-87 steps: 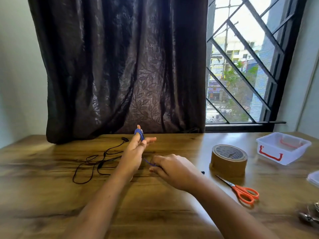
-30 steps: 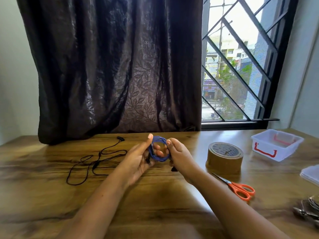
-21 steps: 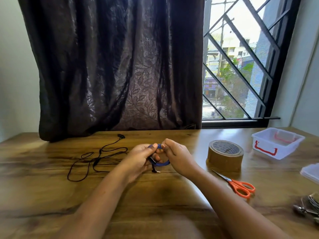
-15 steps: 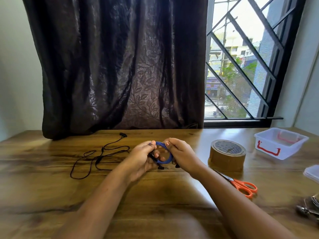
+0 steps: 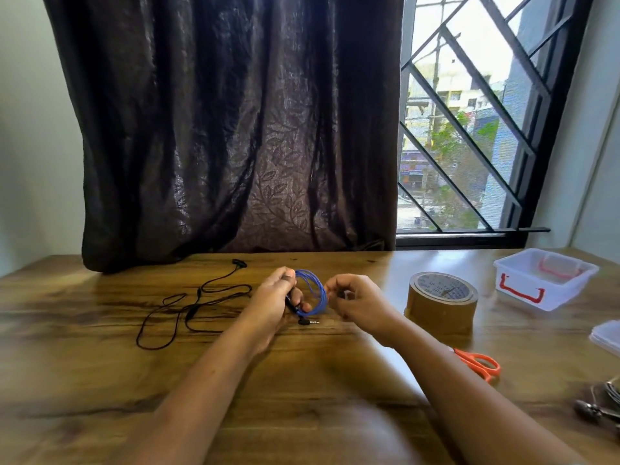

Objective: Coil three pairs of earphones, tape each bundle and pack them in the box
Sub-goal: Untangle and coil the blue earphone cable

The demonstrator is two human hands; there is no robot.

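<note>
My left hand (image 5: 275,300) grips a coil of blue earphones (image 5: 317,292) just above the wooden table (image 5: 100,380); the black jack plug (image 5: 307,321) hangs below the coil. My right hand (image 5: 355,300) is just right of the coil with its fingers curled, pinching a small dark part of the cord. Loose black earphones (image 5: 198,303) lie uncoiled on the table to the left. A roll of brown tape (image 5: 441,302) stands to the right. The white plastic box (image 5: 543,278) with red handles sits open at the far right.
Orange-handled scissors (image 5: 478,364) lie near my right forearm. The box's clear lid (image 5: 607,337) sits at the right edge, with a grey earphone bundle (image 5: 600,407) below it. A dark curtain (image 5: 235,129) and a barred window back the table.
The blue cord went from being wound round my left fingers to a finished ring held between both hands. The hands have since drawn slightly apart, the coil staying with the left.
</note>
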